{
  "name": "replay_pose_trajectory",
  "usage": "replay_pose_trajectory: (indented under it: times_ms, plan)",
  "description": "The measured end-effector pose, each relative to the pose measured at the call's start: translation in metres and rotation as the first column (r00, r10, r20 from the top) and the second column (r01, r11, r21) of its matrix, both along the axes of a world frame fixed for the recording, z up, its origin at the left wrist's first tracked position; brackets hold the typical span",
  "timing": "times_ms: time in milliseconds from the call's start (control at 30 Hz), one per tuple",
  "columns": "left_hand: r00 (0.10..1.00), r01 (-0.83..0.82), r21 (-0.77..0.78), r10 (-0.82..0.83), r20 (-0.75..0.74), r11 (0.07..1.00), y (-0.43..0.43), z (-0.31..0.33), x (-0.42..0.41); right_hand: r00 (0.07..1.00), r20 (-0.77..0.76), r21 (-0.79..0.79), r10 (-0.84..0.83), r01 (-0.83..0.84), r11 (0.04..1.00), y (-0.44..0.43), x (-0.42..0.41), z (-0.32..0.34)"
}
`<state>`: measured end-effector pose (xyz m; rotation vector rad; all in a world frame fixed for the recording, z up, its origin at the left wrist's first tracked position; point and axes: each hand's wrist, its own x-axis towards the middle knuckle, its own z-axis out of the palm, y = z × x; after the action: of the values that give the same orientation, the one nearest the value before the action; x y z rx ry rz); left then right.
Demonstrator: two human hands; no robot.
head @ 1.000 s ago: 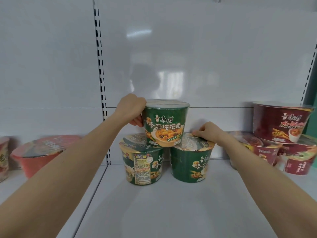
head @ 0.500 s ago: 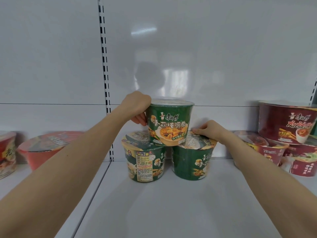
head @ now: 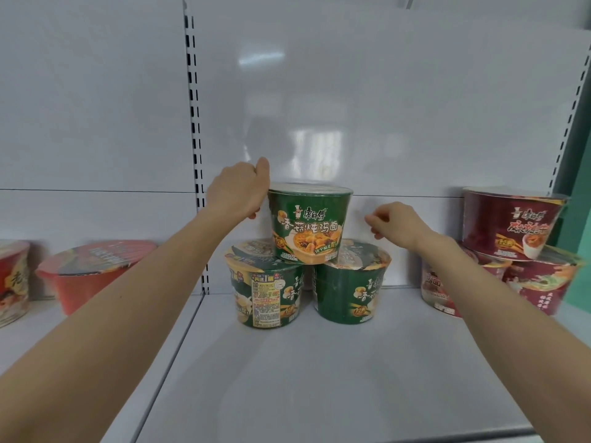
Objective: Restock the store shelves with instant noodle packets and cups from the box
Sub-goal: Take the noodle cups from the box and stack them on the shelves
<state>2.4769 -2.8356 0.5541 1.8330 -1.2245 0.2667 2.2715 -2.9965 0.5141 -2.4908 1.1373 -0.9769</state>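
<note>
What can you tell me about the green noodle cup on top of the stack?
The top green cup is a glossy tub with a pale lid, Chinese lettering and a noodle picture. It stands upright, bridging the lids of two lower green cups on the white shelf. The left hand touches its left side; the right hand hovers apart, fingers curled.

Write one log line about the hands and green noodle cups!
top green cup: upright on left green cup and right green cup | left hand: against its left side | right hand: curled, empty, touching nothing
</note>
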Motion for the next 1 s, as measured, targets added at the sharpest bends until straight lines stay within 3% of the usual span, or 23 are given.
replay_pose_trajectory:
  times_ms: [167, 367, 633, 867, 1000]
  plan:
    - [0.945, -0.115, -0.086, 0.135, 0.298, 0.99, 0.035, -0.012, -0.014, 0.999, 0.033, -0.149, 0.005, 0.0, 0.989, 0.038, -0.025, 0.014]
    - [0.842, -0.11, 0.003, 0.091, 0.532, 0.994, 0.089, -0.064, -0.043, 0.993, -0.031, -0.276, 0.118, -0.122, 0.953, 0.099, -0.023, 0.007]
    - [0.843, -0.101, 0.094, 0.035, 0.537, 0.99, 0.184, -0.124, -0.033, 0.917, -0.223, -0.267, 0.332, -0.385, 0.883, 0.181, 0.05, -0.018]
    - [0.817, -0.321, 0.102, 0.221, 0.533, 0.942, 0.319, -0.161, 0.03, 0.807, -0.215, -0.258, 0.551, -0.591, 0.765, 0.293, 0.177, -0.033]
    - [0.723, -0.56, 0.148, 0.393, 0.569, 0.815, 0.44, -0.176, 0.072, 0.663, -0.217, -0.212, 0.717, -0.749, 0.628, 0.406, 0.26, -0.05]
